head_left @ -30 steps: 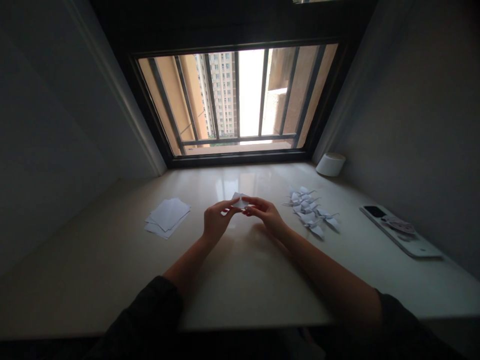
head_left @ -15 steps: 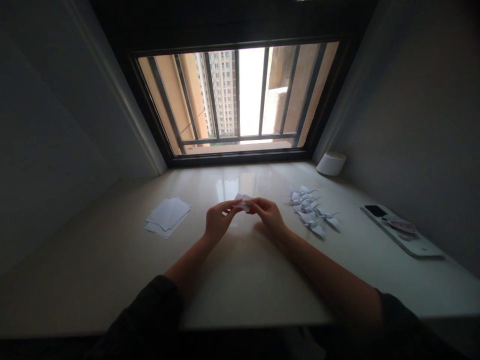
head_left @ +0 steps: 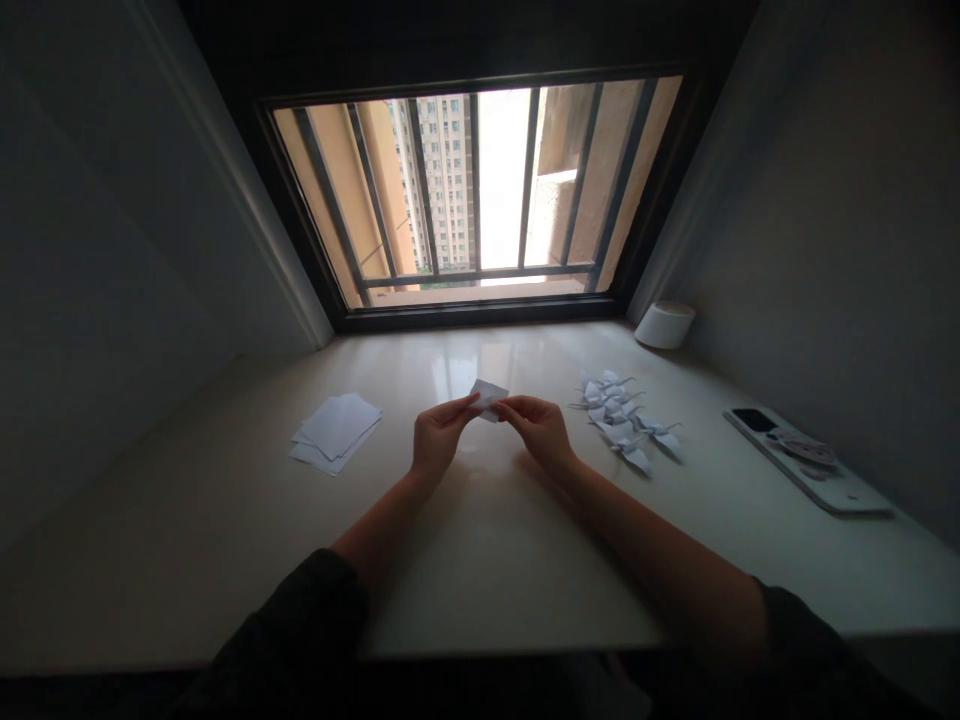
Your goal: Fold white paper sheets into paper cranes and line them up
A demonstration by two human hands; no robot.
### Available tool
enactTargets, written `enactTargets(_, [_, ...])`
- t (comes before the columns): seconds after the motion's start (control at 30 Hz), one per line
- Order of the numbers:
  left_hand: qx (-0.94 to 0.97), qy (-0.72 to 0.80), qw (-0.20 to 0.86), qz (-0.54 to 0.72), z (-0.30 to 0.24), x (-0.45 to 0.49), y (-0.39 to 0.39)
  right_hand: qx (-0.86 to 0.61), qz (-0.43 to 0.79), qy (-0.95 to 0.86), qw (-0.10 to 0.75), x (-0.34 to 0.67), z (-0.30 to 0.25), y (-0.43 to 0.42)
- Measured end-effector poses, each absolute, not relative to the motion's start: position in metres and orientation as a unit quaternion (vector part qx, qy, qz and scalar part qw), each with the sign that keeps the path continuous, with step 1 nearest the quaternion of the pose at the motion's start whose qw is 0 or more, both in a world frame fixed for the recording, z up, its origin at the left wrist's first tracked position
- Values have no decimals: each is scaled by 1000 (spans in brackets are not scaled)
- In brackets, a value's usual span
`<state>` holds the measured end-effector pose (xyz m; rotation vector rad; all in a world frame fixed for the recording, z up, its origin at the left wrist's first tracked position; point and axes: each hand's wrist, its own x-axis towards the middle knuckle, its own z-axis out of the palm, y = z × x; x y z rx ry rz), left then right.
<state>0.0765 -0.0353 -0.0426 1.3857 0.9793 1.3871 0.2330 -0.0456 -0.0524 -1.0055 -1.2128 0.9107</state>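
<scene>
Between my two hands is a small folded piece of white paper (head_left: pixel 490 391), held up over the pale sill. My left hand (head_left: pixel 442 428) pinches its left side between thumb and fingers. On its lower right side, the fingertips of my right hand (head_left: pixel 534 420) are closed on it too. The exact folds are too small to make out. To the right of my right hand lies a cluster of several folded paper cranes (head_left: pixel 619 415). A loose stack of white paper sheets (head_left: pixel 337 432) rests on the sill to the left of my left hand.
A phone (head_left: pixel 806 462) with a round attachment on its back lies at the far right. Near the window's right corner stands a white cylindrical object (head_left: pixel 665 325). The barred window (head_left: pixel 480 190) closes off the back of the pale sill (head_left: pixel 480 560).
My fingers have drawn apart slightly, and more of the folded paper shows between them. Both hands still hold it. The stack and the cranes stay where they were.
</scene>
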Motion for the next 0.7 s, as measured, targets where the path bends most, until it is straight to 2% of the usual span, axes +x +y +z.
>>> enactTargets(0.13, [532, 403, 478, 571, -43, 77, -34, -445, 383, -532, 610, 234, -53, -46])
enactTargets(0.47, [481, 396, 522, 582, -43, 81, -35, -421, 488, -450, 618, 232, -48, -47])
enactTargets(0.7, [482, 384, 547, 567, -41, 79, -35, -414, 451, -491, 620, 235, -51, -44])
